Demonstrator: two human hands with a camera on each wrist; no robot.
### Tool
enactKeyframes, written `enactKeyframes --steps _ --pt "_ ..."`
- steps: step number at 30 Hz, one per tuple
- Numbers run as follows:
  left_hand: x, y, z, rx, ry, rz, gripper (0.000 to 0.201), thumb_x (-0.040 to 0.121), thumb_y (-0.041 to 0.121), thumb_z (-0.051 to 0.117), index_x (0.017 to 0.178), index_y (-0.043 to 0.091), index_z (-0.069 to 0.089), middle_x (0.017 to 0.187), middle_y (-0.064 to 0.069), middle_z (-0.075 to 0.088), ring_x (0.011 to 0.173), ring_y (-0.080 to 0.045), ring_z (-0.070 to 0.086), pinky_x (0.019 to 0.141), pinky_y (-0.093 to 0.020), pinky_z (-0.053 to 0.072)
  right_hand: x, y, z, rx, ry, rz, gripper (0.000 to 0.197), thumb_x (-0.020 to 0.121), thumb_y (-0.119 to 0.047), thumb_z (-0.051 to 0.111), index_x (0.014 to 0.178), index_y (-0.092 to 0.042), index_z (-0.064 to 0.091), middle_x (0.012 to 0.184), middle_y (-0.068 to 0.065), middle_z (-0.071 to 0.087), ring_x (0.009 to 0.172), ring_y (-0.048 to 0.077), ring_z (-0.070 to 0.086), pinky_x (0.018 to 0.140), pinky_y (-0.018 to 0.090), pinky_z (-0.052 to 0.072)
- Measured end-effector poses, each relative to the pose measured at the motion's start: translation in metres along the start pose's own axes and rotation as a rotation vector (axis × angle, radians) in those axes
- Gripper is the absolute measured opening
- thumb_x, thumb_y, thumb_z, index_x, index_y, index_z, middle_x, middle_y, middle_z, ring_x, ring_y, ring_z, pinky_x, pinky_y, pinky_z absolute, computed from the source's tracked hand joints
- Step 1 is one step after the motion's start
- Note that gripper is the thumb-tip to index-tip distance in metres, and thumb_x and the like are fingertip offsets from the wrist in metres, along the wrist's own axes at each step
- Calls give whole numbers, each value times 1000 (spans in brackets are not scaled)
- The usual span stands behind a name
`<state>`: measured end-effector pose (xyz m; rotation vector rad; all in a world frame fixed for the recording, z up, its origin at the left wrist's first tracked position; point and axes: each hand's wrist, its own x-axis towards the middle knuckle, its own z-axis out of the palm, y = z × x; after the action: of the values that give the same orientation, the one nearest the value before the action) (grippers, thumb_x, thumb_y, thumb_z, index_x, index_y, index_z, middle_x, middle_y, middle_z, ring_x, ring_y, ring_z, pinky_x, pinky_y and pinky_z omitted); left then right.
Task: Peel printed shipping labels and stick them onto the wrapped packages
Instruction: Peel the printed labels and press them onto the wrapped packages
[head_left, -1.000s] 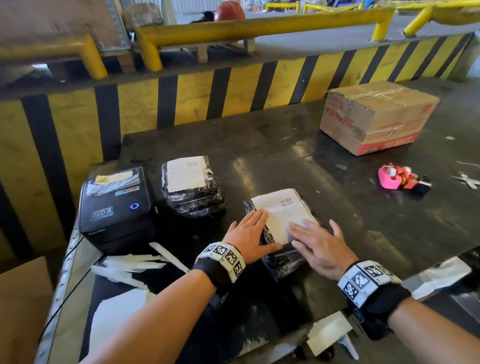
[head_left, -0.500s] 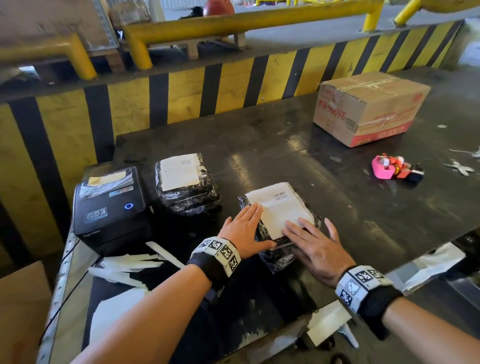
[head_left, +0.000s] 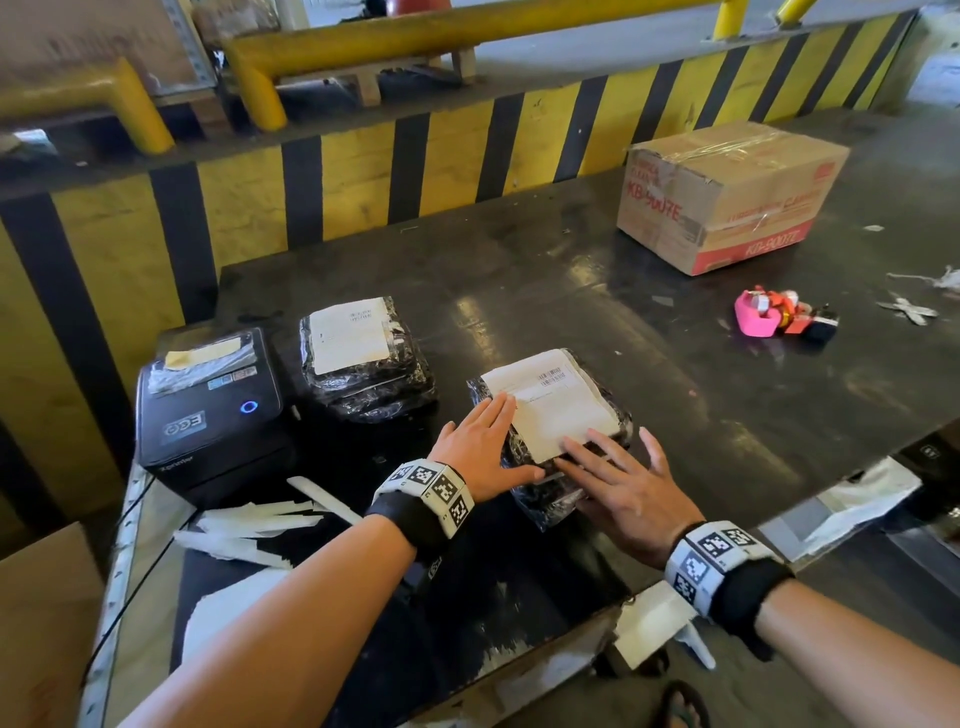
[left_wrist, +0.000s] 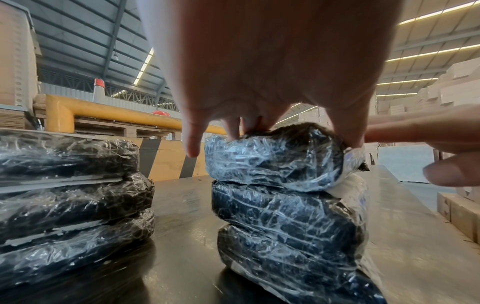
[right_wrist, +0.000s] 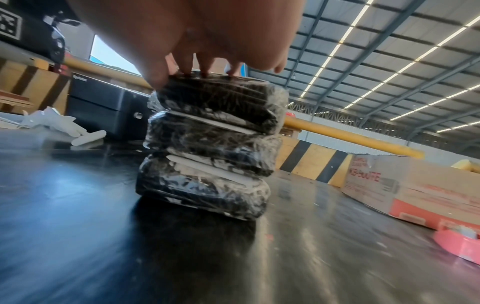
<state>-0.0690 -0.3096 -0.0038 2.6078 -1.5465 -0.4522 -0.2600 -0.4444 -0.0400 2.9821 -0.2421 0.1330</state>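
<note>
A black film-wrapped package (head_left: 545, 499) (left_wrist: 283, 185) (right_wrist: 213, 144) lies on the dark table (head_left: 571, 291) in front of me, with a white shipping label (head_left: 550, 402) on its top. My left hand (head_left: 480, 447) (left_wrist: 259, 82) lies flat on the label's left edge, fingers straight. My right hand (head_left: 618, 480) (right_wrist: 197, 41) presses flat on the label's near right corner, fingers spread. A second wrapped package (head_left: 366, 364) (left_wrist: 70, 195) with its own label (head_left: 353, 335) sits to the left, beside the black label printer (head_left: 213, 410).
Peeled white backing strips (head_left: 249, 525) lie below the printer. A taped cardboard box (head_left: 727, 195) stands at the back right, with a pink tape dispenser (head_left: 763, 314) in front of it. Yellow-and-black barrier (head_left: 363, 171) runs behind the table. More paper (head_left: 862, 499) lies at the right edge.
Both hands stay flat on the label; the right hand has slid slightly toward the label's near corner. The package has not moved.
</note>
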Motion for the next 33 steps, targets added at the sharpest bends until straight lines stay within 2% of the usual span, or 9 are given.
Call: enactKeyframes --steps 3,5,11,16,18,22,27,30,33 --pt "0 1 0 -5 -6 -6 103 82 69 51 152 18 -6 161 2 -5 148 -15 -1 117 -52 17 -9 11 -1 64 -17 35 50 90 -41 39 139 -29 37 149 -17 29 138 13 28 107 54 5" --pt "0 2 0 -4 -9 -8 103 82 68 51 152 17 -6 161 2 -5 148 -15 -1 118 -52 17 -9 12 -3 117 -17 40 50 94 -48 25 140 -29 36 147 -16 35 137 10 32 106 52 7" --pt "1 0 1 0 -3 -9 103 82 68 50 152 17 -6 161 2 -5 148 -15 -2 117 -52 18 7 -8 0 87 57 62 55 89 -49 31 138 -24 38 145 -9 43 134 13 39 108 60 19" --pt "2 0 0 -19 -7 5 103 82 68 51 152 18 -6 161 2 -5 148 -16 -2 117 -51 19 2 18 10 189 62 155 53 96 -50 19 142 -27 32 150 -11 31 138 10 30 109 52 5" --pt "1 -1 2 -28 -6 11 103 82 68 51 152 18 -6 161 2 -5 148 -15 -3 118 -50 19 1 25 9 229 51 199 54 92 -47 26 142 -28 31 152 -13 28 139 9 29 110 53 5" --pt "-1 -1 5 -37 39 20 102 82 68 50 152 19 -7 161 2 -6 148 -14 -3 119 -48 17 4 36 3 374 18 275 63 88 -54 17 147 -32 19 155 -20 11 143 3 10 116 47 4" --pt "-26 -10 33 -206 218 -35 105 81 65 55 151 20 -9 160 2 -6 148 -13 1 121 -39 12 22 47 -22 732 23 446 70 91 -46 50 148 -21 19 155 -2 23 141 14 26 111 23 19" --pt "-40 -29 61 -245 169 -148 108 82 64 55 151 15 -11 161 -4 -5 148 -16 5 120 -34 16 45 50 -35 857 -217 583 94 82 -57 57 150 -24 2 153 6 30 136 26 37 107 33 30" --pt "-49 -45 84 -203 25 -255 104 84 62 53 151 14 -11 161 -8 -3 148 -21 9 119 -37 19 69 48 -35 870 -373 606 107 74 -63 63 149 -24 -2 151 4 33 132 27 42 108 37 34"
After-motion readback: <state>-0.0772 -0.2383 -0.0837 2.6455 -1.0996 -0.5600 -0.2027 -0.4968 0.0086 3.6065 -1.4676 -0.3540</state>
